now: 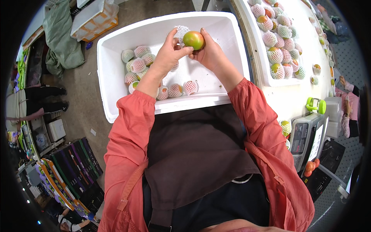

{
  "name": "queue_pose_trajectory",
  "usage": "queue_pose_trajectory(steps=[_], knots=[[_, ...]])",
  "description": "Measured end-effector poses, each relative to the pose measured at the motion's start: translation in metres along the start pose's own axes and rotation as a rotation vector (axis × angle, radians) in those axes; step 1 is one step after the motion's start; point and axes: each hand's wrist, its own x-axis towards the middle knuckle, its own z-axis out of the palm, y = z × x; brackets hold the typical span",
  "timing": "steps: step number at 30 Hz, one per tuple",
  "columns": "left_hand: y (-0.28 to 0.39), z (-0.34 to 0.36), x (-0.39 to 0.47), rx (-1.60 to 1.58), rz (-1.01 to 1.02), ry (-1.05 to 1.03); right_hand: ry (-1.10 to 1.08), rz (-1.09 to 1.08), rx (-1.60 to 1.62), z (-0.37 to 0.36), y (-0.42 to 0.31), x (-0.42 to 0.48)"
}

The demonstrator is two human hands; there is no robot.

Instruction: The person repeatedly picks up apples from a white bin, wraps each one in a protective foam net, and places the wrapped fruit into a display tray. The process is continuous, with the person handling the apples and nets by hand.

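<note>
Above a white foam box, my right hand holds a round green-and-orange fruit, perhaps a mango or a tomato. My left hand has a white foam net sleeve between its fingers, at the fruit's left side, and its thumb touches the fruit's lower edge. The sleeve is off the fruit. Inside the box, several netted fruits are piled at the left, and others lie along the near wall. My left forearm hides part of the pile.
At the right, a table carries a foam tray of netted fruits, loose netted fruits and a weighing scale. A taped foam box and a green-grey sack stand at the upper left. Other people are at both sides.
</note>
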Motion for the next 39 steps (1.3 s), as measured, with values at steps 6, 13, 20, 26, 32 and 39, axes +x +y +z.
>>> queue_pose_trajectory(steps=[6,13,20,26,32,39], knots=[[0.001,0.001,-0.001,-0.036,0.01,-0.009,-0.003,-0.013,-0.027,0.0,-0.001,0.0],[0.002,0.001,-0.003,-0.029,0.002,0.017,-0.046,-0.021,-0.081,0.001,-0.002,-0.001],[0.004,0.002,-0.003,-0.07,-0.029,0.023,-0.063,-0.065,-0.185,0.003,-0.001,-0.001],[0.0,0.0,-0.001,-0.094,-0.024,0.028,-0.035,-0.019,-0.083,0.002,-0.001,-0.001],[0.0,0.001,-0.002,-0.064,-0.001,0.069,-0.033,-0.018,-0.063,0.0,-0.002,0.0],[-0.005,-0.007,0.001,-0.137,-0.056,0.28,-0.01,0.023,0.042,-0.003,-0.003,0.003]])
